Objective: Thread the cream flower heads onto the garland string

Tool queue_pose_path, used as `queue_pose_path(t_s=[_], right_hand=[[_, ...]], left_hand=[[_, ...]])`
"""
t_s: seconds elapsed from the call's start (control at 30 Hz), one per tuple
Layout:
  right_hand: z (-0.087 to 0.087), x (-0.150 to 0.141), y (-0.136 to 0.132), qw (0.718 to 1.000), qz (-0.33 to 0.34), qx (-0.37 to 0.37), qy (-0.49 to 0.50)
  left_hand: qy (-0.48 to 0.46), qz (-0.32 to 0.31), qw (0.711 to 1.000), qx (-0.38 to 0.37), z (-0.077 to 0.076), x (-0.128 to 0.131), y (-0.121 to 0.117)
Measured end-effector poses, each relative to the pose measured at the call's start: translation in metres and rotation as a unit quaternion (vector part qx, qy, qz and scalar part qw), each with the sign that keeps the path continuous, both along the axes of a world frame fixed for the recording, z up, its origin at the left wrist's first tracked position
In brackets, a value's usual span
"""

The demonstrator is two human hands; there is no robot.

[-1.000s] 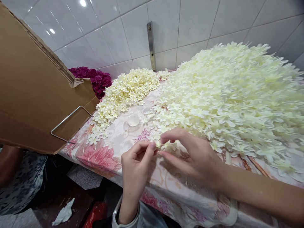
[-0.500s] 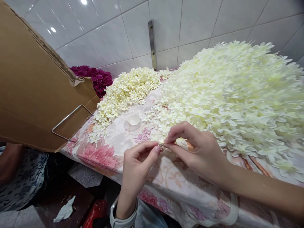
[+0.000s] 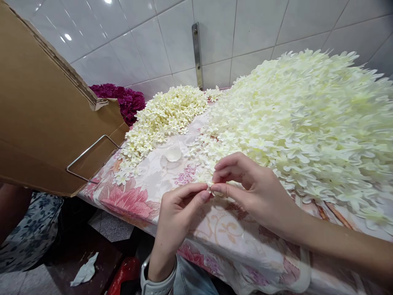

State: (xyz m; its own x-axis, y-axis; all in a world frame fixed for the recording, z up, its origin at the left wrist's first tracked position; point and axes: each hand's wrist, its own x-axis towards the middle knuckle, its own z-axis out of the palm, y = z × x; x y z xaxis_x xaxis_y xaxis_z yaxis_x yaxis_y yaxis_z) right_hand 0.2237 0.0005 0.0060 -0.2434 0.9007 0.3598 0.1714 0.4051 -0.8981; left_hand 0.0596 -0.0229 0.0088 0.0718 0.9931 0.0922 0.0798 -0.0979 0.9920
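Just above the table's near edge, my left hand (image 3: 181,215) pinches a small white flower (image 3: 210,188) between thumb and forefinger. From the other side, the thumb and fingers of my right hand (image 3: 248,186) close on the same flower, so the fingertips of both hands nearly meet. Most of that flower is covered by the fingers. Behind my right hand rises a large heap of white-green artificial flowers (image 3: 307,123). Farther left lies a smaller pile of cream flowers (image 3: 168,112), and a small clear round dish (image 3: 173,154) sits between the piles.
A cardboard box (image 3: 55,110) stands at the left, with a bent metal wire frame (image 3: 89,153) beside it. Purple flowers (image 3: 130,102) lie behind it. A flowered tablecloth (image 3: 132,203) covers the table against a tiled wall (image 3: 215,41). Another person's patterned clothing (image 3: 33,229) shows lower left.
My right fingertips have come in closer around the flower, and its white petals now show between both hands. My left hand stays almost in place. The piles look unchanged.
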Motion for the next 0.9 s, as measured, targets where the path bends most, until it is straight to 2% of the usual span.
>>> queue_pose_path(t_s=[0.17,0.3,0.43,0.67,0.9], right_hand=[[0.0005,-0.0002,0.0021,0.997,0.02,-0.059,0.041],[-0.0001,0.0009,0.0022,0.996,0.024,-0.068,0.048],[-0.0011,0.0008,0.0009,0.999,0.009,-0.029,0.032],[-0.002,-0.0017,-0.0022,0.999,0.007,0.049,-0.002],[-0.003,-0.0034,-0.0051,0.992,-0.025,0.118,-0.04]], left_hand=[[0.001,0.005,1.0,0.005,0.0005,0.0017,-0.0001],[-0.001,0.011,1.0,-0.004,0.0005,0.0031,-0.0002],[-0.012,0.039,0.999,-0.008,-0.0002,0.0038,-0.0011],[0.051,0.031,0.998,-0.01,-0.0007,0.0011,-0.0008],[0.024,0.053,0.998,-0.024,-0.0001,0.0047,-0.0019]])
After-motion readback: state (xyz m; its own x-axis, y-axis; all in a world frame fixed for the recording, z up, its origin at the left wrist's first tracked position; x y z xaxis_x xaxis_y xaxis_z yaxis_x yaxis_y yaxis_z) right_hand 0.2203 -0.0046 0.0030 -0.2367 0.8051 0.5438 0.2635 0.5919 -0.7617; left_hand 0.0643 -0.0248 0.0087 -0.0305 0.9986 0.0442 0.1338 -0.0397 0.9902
